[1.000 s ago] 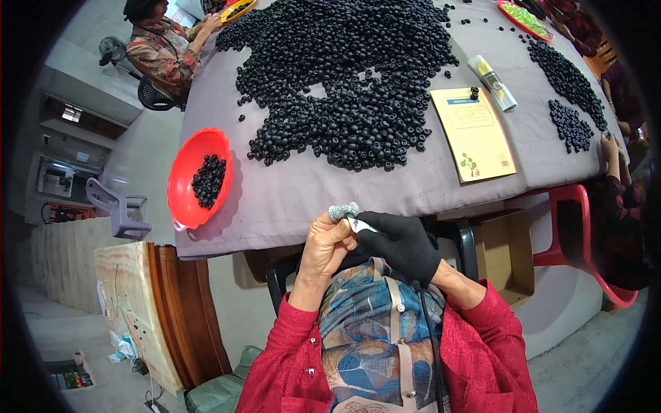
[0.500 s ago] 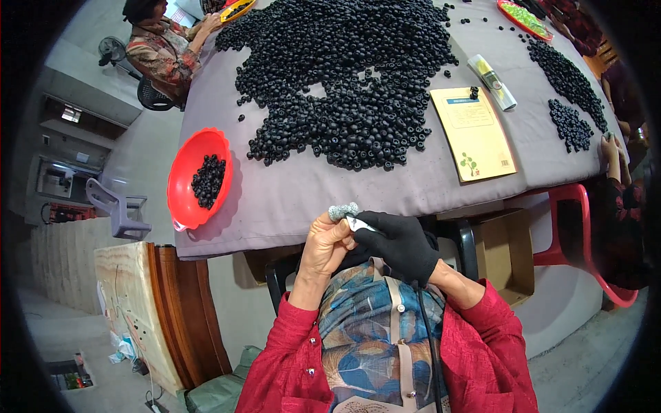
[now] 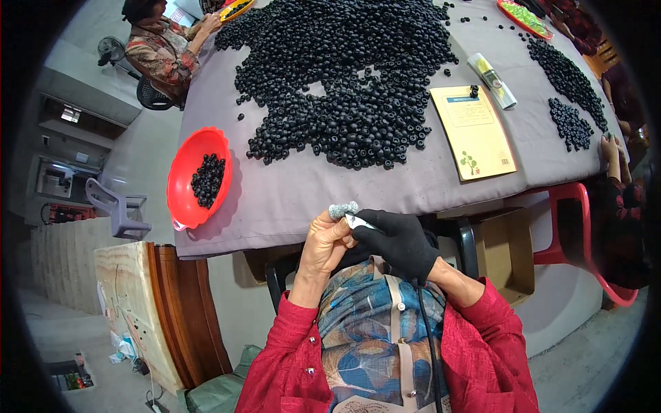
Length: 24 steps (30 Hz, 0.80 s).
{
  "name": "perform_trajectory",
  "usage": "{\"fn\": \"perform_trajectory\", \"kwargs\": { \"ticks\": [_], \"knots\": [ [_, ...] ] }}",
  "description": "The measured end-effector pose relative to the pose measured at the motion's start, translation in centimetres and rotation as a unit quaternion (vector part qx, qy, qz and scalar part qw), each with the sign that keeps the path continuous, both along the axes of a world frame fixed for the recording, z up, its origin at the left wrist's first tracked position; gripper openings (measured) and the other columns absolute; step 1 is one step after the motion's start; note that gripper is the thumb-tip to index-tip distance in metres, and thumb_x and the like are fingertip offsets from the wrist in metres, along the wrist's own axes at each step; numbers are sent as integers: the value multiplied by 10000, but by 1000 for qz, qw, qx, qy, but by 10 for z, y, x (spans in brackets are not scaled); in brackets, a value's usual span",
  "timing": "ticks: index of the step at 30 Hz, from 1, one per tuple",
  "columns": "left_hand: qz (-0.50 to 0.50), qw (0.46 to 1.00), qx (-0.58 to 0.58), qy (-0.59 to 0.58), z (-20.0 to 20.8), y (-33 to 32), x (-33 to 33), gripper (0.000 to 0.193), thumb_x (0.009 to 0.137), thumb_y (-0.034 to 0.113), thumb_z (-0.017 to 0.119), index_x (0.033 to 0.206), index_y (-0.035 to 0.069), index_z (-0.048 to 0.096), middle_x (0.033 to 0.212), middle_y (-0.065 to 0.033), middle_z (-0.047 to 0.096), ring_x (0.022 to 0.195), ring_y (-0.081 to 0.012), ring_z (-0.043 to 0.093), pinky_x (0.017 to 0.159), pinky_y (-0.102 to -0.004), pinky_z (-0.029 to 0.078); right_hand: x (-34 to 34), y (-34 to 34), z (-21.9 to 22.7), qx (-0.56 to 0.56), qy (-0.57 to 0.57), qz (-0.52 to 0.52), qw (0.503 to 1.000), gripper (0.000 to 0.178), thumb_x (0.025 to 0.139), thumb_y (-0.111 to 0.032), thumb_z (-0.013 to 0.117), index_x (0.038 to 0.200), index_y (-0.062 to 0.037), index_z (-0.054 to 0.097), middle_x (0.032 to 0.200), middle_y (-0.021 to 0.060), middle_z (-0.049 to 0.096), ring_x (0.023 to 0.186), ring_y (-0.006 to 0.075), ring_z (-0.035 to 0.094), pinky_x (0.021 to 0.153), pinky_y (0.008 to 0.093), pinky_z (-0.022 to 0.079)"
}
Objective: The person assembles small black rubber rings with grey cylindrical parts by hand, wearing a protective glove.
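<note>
Both hands meet above my lap, just short of the table's near edge. My left hand [image 3: 327,246] is bare and its fingers are pinched together. A grey speckled piece [image 3: 343,209] sits at its fingertips; whether it is a finger wrap or a held thing I cannot tell. My right hand [image 3: 396,241], in a black glove, grips a small white pointed piece [image 3: 356,221] whose tip touches the left thumb and fingers. Any small part pinched between the hands is hidden. Farther forward on the table lies a big heap of small black ring-like pieces [image 3: 344,89].
A red scalloped bowl [image 3: 180,186] holding black pieces stands at the table's left edge. On the right lie a yellow booklet [image 3: 482,148] and a clear-wrapped tube [image 3: 491,81]. Other people sit at the table's far left and right. A red chair [image 3: 578,227] stands right.
The white piece has turned slightly in my gloved right hand against the left fingertips. Otherwise both hands stay in nearly the same place.
</note>
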<state>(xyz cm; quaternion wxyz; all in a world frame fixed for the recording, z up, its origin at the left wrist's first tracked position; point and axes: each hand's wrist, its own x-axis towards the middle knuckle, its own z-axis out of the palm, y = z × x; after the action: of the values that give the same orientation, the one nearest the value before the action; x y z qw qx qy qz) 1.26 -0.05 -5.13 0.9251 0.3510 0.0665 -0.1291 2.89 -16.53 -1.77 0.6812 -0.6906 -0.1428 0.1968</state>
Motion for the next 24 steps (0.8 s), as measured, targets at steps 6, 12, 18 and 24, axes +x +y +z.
{"fn": "perform_trajectory", "kwargs": {
  "ticks": [6, 12, 18, 24],
  "knots": [
    [-8, 1000, 0, -8, 3, -2, -1, 202, 795, 67, 616, 996, 51, 618, 778, -15, 608, 568, -58, 462, 504, -201, 372, 2, -2, 5, -23, 3, 1, 1000, 275, 819, -221, 579, 1038, -55, 600, 841, 113, 644, 706, 167, 626, 625, 269, 466],
    [-5, 999, -42, -3, 1, -3, 2, 204, 797, 79, 616, 1000, 54, 615, 784, -10, 607, 563, -57, 449, 503, -197, 360, 2, -3, -1, 12, 1, 3, 1000, 301, 823, -222, 578, 1071, -52, 584, 852, 111, 644, 708, 141, 613, 632, 266, 465],
    [-14, 997, -77, 8, -1, 0, 1, 207, 791, 98, 628, 995, 66, 620, 764, -6, 608, 558, -53, 439, 497, -191, 341, 0, -3, -4, 38, 9, 17, 999, 316, 831, -202, 572, 1105, -45, 566, 847, 107, 642, 720, 102, 585, 653, 259, 466],
    [-19, 997, -72, -8, 4, -3, 3, 165, 793, 118, 626, 946, 56, 621, 684, -9, 556, 544, -70, 419, 498, -210, 338, 2, -6, 6, 53, 27, 6, 998, 270, 835, -187, 565, 1060, -40, 578, 892, 93, 619, 770, 101, 570, 657, 249, 469]
  ]
}}
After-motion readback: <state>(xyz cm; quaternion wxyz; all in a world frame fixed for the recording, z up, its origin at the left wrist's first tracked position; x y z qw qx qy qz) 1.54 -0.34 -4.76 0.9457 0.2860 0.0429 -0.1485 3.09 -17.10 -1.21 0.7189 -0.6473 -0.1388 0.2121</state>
